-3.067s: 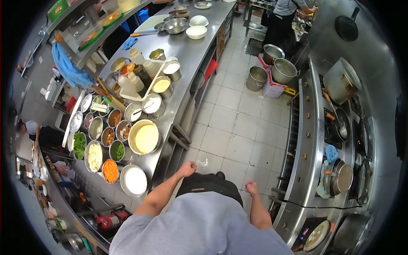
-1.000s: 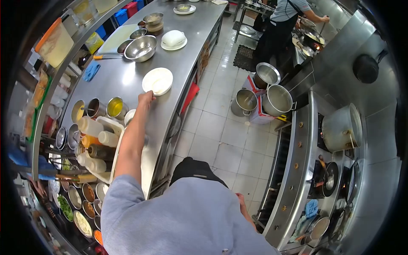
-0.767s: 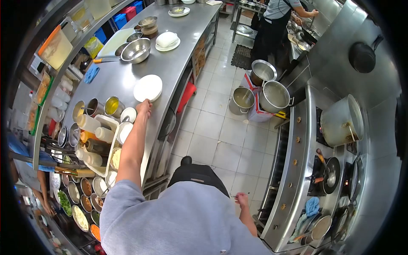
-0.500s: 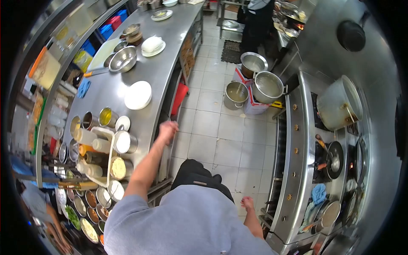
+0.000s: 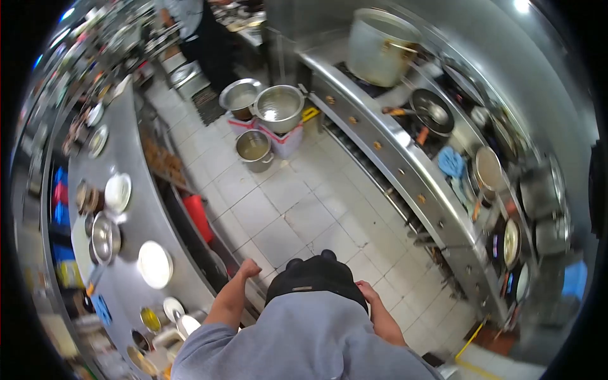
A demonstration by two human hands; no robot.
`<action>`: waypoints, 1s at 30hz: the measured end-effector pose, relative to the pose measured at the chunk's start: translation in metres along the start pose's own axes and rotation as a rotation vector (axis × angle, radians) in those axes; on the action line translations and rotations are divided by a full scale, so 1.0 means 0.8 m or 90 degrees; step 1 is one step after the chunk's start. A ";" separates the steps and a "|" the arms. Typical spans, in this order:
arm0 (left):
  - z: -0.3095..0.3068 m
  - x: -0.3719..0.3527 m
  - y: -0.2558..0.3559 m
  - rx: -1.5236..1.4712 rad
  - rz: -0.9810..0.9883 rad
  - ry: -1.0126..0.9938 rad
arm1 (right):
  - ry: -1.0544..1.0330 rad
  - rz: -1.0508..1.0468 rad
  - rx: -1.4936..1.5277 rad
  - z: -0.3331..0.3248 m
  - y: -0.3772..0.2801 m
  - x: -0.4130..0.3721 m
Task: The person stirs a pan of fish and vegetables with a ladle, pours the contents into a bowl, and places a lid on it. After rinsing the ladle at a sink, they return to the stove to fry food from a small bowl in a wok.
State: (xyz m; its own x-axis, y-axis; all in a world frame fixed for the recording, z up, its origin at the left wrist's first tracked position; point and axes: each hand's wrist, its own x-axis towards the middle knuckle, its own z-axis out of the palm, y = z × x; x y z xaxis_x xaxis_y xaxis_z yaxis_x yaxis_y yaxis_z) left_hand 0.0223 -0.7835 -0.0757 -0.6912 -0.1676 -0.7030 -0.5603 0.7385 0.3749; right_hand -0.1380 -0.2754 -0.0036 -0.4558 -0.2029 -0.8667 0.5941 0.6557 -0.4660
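My left hand is beside the steel counter, its fingers curled closed; nothing shows sticking out of it. By the right side of my dark apron hangs my right hand, also curled, with its inner side partly hidden. Neither hand touches a dish or pan. On the counter to my left lie a white plate stack and a steel bowl. A red object pokes out under the counter.
Ahead on the tiled floor stands a pot, beside two larger pots, one a wide pot. Along the right runs a stove with a tall stockpot and a wok. Another person stands at the far end.
My view has swung to the right, bringing more of the stove side into sight. My left hand has moved back from the counter edge, and my right hand is closer to my body.
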 end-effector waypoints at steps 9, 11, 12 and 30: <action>-0.002 0.071 0.026 0.288 0.239 -0.247 | 0.011 0.235 0.277 0.083 0.094 -0.157; 0.003 0.089 0.065 0.147 0.186 -0.233 | 0.029 0.231 0.388 0.115 0.149 -0.152; 0.007 0.098 0.094 0.092 0.178 -0.232 | 0.038 0.227 0.439 0.128 0.172 -0.151; 0.123 0.062 0.394 0.185 0.216 -0.302 | 0.307 0.159 0.568 0.123 0.359 -0.196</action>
State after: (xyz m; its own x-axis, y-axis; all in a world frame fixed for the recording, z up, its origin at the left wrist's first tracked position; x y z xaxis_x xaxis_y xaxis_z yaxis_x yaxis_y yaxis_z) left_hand -0.1436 -0.4943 -0.0518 -0.4941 0.3638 -0.7896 -0.1533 0.8575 0.4910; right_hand 0.1693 -0.1263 -0.0190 -0.3526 0.3047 -0.8848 0.8923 -0.1754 -0.4160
